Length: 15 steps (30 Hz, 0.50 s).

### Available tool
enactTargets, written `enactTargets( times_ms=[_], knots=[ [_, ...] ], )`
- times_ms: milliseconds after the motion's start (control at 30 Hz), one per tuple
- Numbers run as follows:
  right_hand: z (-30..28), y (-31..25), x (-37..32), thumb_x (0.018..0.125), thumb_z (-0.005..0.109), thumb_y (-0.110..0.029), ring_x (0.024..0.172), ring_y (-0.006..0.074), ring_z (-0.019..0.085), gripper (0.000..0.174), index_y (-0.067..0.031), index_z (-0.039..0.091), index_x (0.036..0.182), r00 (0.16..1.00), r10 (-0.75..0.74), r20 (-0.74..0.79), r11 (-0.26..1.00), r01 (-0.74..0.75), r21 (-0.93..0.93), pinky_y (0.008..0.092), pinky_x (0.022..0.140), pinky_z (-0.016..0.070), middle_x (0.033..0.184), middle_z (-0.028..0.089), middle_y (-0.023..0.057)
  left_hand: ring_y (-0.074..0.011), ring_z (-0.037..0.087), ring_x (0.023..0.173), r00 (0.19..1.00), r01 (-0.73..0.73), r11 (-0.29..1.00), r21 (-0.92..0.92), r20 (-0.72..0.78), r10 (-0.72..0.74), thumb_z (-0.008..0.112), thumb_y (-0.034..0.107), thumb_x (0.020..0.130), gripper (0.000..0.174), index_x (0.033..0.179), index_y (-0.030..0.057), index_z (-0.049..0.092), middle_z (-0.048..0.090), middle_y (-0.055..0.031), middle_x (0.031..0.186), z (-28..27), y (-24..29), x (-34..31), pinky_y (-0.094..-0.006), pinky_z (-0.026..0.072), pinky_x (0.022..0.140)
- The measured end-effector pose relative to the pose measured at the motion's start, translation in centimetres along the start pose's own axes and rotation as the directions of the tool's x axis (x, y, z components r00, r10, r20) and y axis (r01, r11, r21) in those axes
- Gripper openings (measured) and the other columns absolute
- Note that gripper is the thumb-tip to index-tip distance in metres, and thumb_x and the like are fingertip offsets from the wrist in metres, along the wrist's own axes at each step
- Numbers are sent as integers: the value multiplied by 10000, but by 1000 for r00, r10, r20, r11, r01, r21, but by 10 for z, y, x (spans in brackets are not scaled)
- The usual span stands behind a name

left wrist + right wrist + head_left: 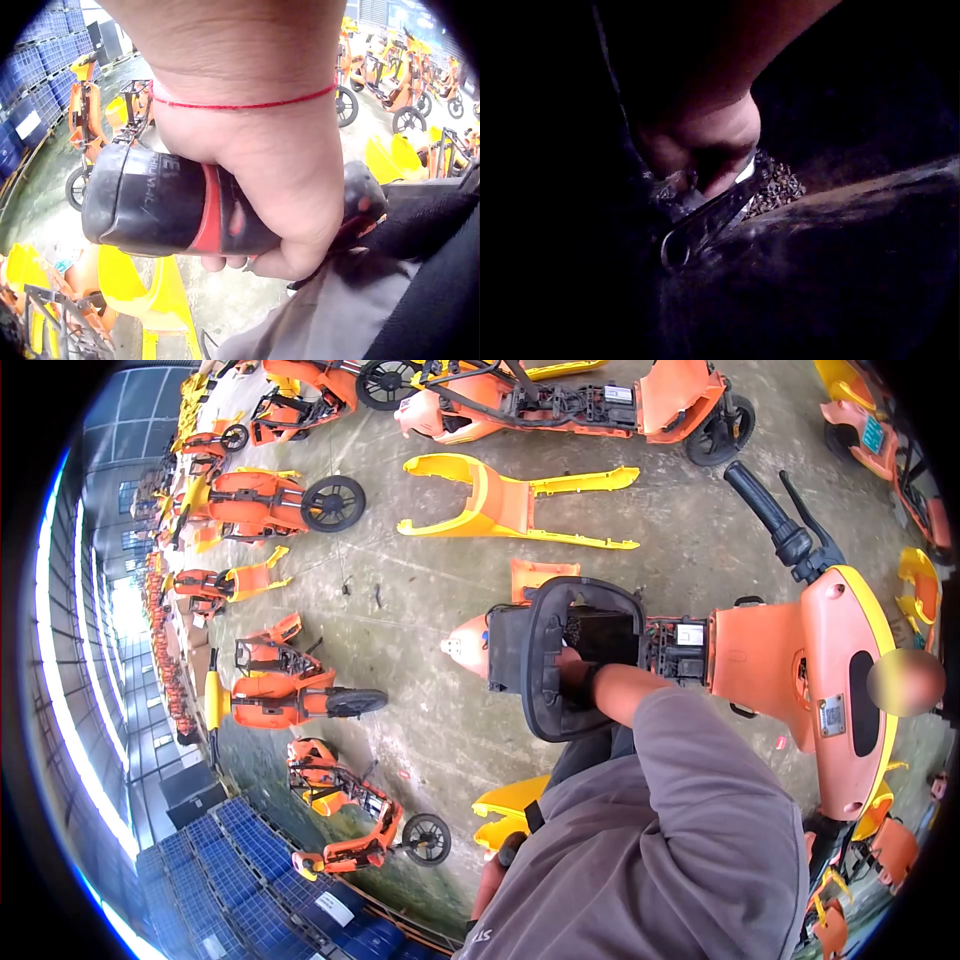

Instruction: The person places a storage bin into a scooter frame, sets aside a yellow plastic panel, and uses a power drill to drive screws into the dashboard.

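Note:
My left hand [262,180] grips a black and red cordless power tool [150,199] with lithium lettering, low beside the body. In the head view that hand [490,882] is partly covered by the grey shirt. My right hand [572,668] reaches down inside the dark storage box [612,638] of an orange scooter [760,645], under its raised black seat frame [541,660]. In the right wrist view the right hand [705,142] is by a pile of small screws [780,187] and a dark bar with a ring end [676,247]; its fingertips are lost in shadow.
A yellow and orange body panel [500,500] lies on the concrete floor [400,600] beyond the scooter. Several partly stripped orange scooters [270,700] stand around. Blue drums [240,860] are stacked at lower left. The handlebar grip [757,495] juts out at right.

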State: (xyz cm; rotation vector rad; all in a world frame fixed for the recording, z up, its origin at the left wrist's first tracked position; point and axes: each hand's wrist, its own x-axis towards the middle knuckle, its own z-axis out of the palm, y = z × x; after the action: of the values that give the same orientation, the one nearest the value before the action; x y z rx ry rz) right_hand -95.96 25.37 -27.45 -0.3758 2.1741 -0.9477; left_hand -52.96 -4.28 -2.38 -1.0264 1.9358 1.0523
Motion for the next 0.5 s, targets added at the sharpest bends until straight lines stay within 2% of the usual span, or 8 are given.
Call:
enactTargets(
  times_ms=[67,100,167,200,267,400,467,500],
  knots=[
    [0,0,0,874,582,-295,1037,310,677,292,-122,747,1044,999,-26,18,992,28,-125,419,884,539,1103,696,174,-402,624,1120,993,-38,987,159,-104,55,710,442,782,573,1238,106,628,682,-249,1101,2,1,-14,-450,511,881],
    [7,8,3,874,582,-295,1037,310,677,292,-122,747,1044,999,-28,20,992,30,-126,419,884,539,1103,696,174,-402,624,1120,993,-36,987,157,-105,53,710,442,782,573,1238,106,628,682,-249,1101,3,9,-9,-450,511,881],
    [29,31,13,864,589,-263,1012,321,681,262,-137,751,1027,975,-179,-135,975,157,-157,427,872,545,1076,703,161,-401,625,1120,988,105,776,622,23,-152,704,437,789,569,1243,104,623,681,-253,1099,2,28,2,-450,511,878],
    [21,27,9,864,589,-263,1012,321,681,262,-137,751,1027,975,-179,-134,975,157,-157,427,872,545,1076,703,161,-401,625,1120,988,106,776,621,22,-152,704,437,789,569,1243,104,623,681,-253,1099,2,21,0,-450,511,878],
    [18,30,9,853,595,-226,995,331,684,244,-128,756,1009,976,-193,-98,952,163,-258,433,868,548,1056,704,160,-410,621,1119,998,35,983,179,-63,-24,702,436,791,560,1241,112,626,676,-260,1098,8,15,-12,-456,511,874],
    [39,51,35,847,598,-205,981,336,685,226,-118,762,974,935,-277,-221,942,219,-255,450,873,546,1042,704,158,-387,640,1109,994,-6,988,156,-104,23,697,407,803,541,1243,98,629,684,-249,1108,16,37,-28,-443,512,879],
    [10,41,18,853,610,-230,955,347,687,217,-106,764,941,962,-224,-156,970,203,-136,467,863,544,1046,704,167,-163,520,1228,989,102,995,2,106,-101,457,316,1036,471,1437,69,454,558,-100,1348,15,46,-30,-334,379,1077],
    [3,40,17,853,610,-230,955,347,687,217,-106,764,941,962,-223,-158,970,202,-138,467,863,544,1046,704,167,-163,520,1228,989,100,995,2,107,-99,457,316,1036,471,1437,69,454,558,-100,1348,19,58,-38,-334,379,1077]
  ],
)
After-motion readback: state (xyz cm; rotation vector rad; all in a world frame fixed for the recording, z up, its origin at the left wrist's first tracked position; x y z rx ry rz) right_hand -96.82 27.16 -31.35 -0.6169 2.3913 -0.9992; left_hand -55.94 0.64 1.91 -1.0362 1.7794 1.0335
